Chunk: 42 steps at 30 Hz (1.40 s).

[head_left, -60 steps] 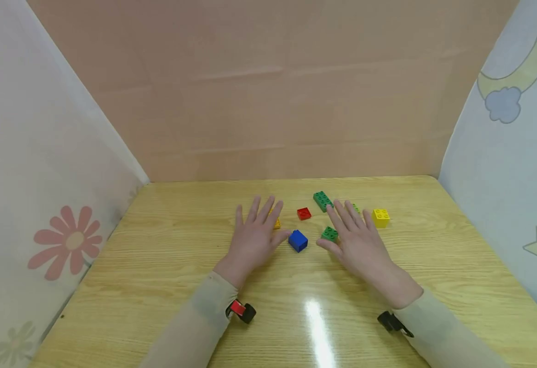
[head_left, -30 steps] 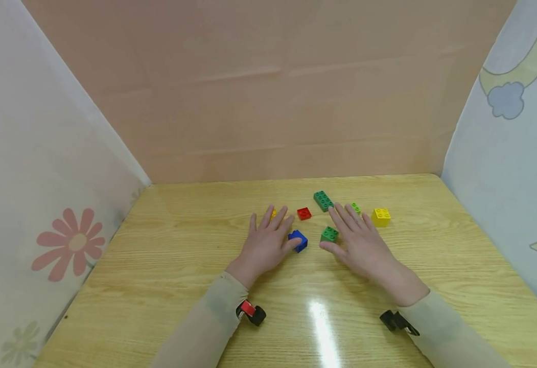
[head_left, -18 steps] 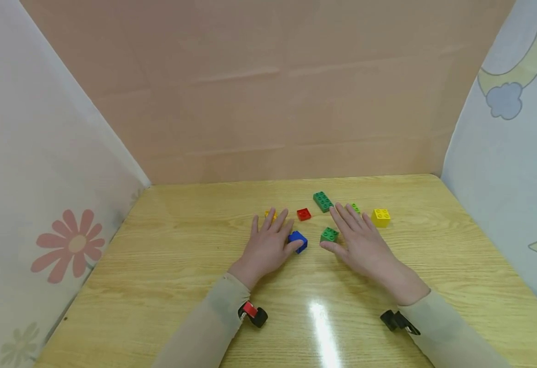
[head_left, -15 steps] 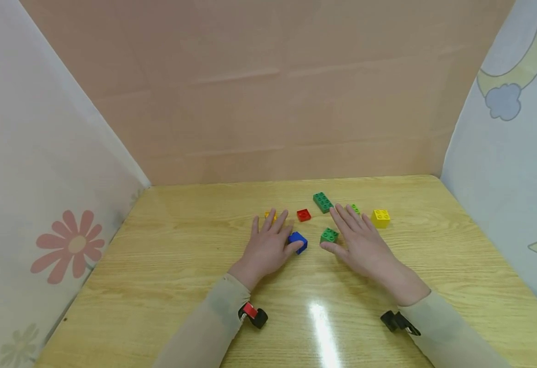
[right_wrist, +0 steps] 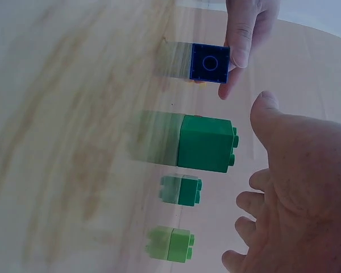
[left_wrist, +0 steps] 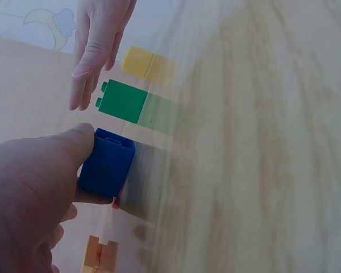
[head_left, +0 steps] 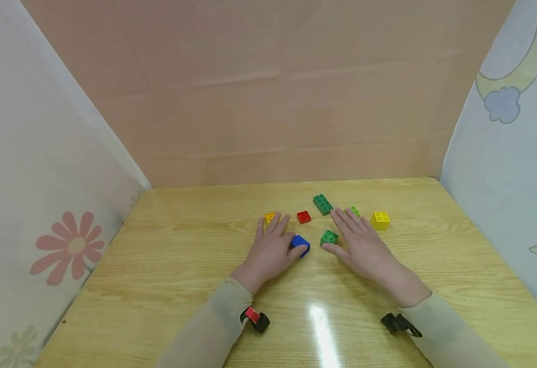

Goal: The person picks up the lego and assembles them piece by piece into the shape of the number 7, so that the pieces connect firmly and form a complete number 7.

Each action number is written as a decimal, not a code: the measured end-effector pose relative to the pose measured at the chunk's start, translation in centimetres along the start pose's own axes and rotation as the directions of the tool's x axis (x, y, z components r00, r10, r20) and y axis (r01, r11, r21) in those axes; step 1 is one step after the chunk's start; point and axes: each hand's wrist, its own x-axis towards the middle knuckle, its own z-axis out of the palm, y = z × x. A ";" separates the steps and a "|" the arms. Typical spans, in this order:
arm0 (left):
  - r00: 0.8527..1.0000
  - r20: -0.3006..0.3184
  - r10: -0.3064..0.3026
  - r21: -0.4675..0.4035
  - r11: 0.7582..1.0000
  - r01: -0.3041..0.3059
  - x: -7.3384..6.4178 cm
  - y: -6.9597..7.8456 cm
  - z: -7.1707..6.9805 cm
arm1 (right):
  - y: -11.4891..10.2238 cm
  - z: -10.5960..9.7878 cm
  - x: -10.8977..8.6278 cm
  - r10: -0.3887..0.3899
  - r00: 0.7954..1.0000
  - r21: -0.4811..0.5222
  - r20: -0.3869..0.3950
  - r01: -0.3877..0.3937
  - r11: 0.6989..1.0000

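A blue toy brick (head_left: 301,244) lies on its side on the table; my left hand (head_left: 270,254) pinches it between thumb and index finger, its hollow underside facing the right wrist camera. The left hand's other fingers extend toward an orange brick (head_left: 270,219), partly covered. My right hand (head_left: 362,249) hovers with straight, relaxed fingers, the thumb beside a green square brick (head_left: 329,237) that stands studs up. In the right wrist view a gap shows between that hand and the green brick (right_wrist: 204,143). Beyond its fingertips lies a light green brick (head_left: 353,210), partly hidden.
A flat red brick (head_left: 303,217) and a long green brick (head_left: 323,204) sit farther back on the wooden table (head_left: 167,255). To the right stands a yellow brick (head_left: 380,220). Upright cloth panels enclose the back and both sides.
My left hand has moved right and its thumb and index finger have closed on the blue brick, which has shifted and turned slightly. The right hand has stayed nearly still.
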 end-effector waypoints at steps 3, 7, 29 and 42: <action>1.000 -0.022 0.017 0.002 1.000 -0.017 0.1 0.1 0.0 | 0.1 -0.1 0.0 -0.004 1.000 0.002 -0.004 0.004 1.000; 0.998 -0.048 0.044 -0.008 0.999 -0.044 0.1 0.3 -0.1 | 0.1 -0.3 0.1 -0.010 1.000 0.004 -0.007 0.010 1.000; 0.972 -0.141 0.187 -0.041 0.980 -0.194 0.5 -0.2 0.3 | 1.0 -0.4 -0.2 -0.032 0.999 0.010 -0.016 0.032 0.999; 0.978 -0.141 0.153 -0.135 0.976 -0.172 1.4 -0.6 1.0 | 1.1 -0.4 -0.4 -0.008 1.000 0.076 0.005 0.007 0.997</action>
